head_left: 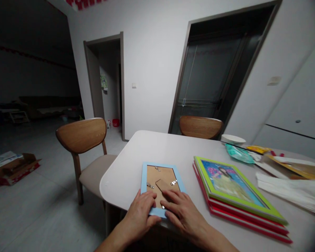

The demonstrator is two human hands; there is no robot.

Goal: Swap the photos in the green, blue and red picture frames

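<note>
A light-blue picture frame (pixel 144 176) lies face down near the table's front edge, its brown backing board (pixel 161 172) showing. Metal turn clips sit around the board, and a stand flap (pixel 161 184) is at its middle. My left hand (pixel 140 210) is closed around the frame's near left corner, thumb along the bottom edge. On the near right part rests my right hand (pixel 182 210), its fingers bent over the backing beside the bottom clip (pixel 163 207) and its thumb by the bottom edge. My right fingers partly cover the flap and the right border.
Right of my hands is a stack of frames, a green one (pixel 208 185) with a picture on top of red ones (pixel 252 227). Farther right lie a teal plastic packet (pixel 240 154), white wrapping (pixel 291 187) and a white bowl (pixel 233 139). Wooden chairs (pixel 81 134) stand around the white table (pixel 126 168).
</note>
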